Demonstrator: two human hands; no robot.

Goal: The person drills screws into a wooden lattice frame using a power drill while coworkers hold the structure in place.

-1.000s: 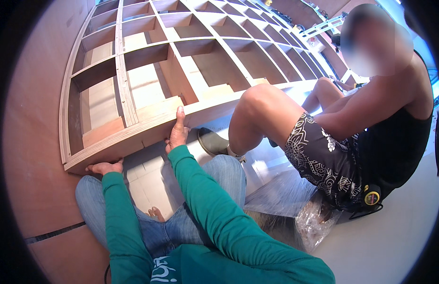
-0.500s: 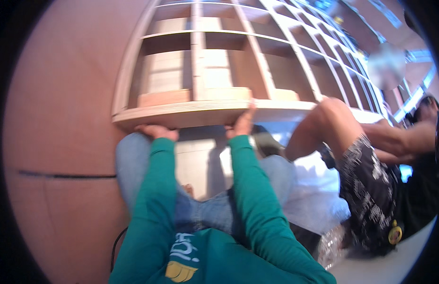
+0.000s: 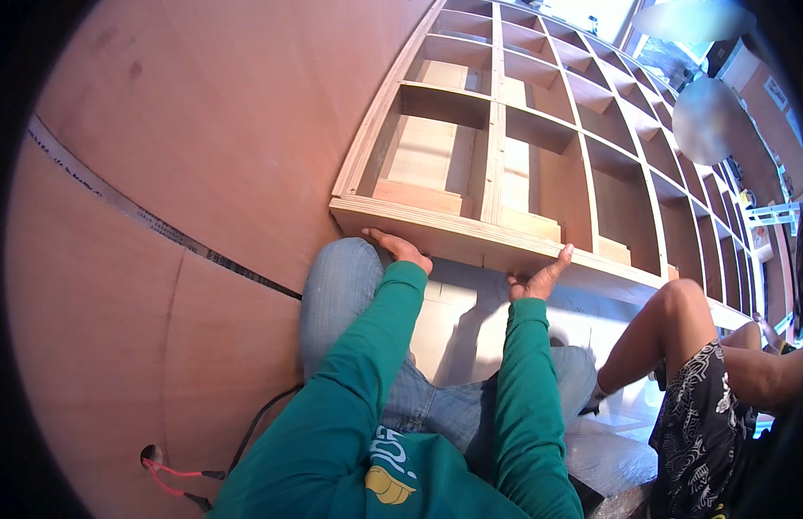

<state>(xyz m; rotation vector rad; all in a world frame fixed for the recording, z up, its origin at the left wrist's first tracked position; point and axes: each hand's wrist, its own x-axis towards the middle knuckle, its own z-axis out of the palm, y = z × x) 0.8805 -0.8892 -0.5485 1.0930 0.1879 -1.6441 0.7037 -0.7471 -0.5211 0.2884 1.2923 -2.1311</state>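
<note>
A large wooden shelving unit [image 3: 496, 232], divided into many square compartments, stretches away in front of me. My left hand [image 3: 403, 251] supports its bottom board near the left corner, its fingers pressed to the underside. Further right, my right hand [image 3: 540, 278] grips the same board, thumb up against the front edge and the other fingers tucked below, partly hidden. Short wood strips [image 3: 529, 225] sit inside the nearest compartments along the board.
A brown wooden panel [image 3: 202, 130] with a dark seam rises at my left; red and black wires [image 3: 172, 471] come from a hole in it. Close on my right sits a co-worker in patterned shorts [image 3: 700, 415]. Clear plastic wrapping [image 3: 613, 458] lies between us.
My view has swung left, so the shelving unit, my hands and the co-worker appear further right. Both hands keep their hold on the board.
</note>
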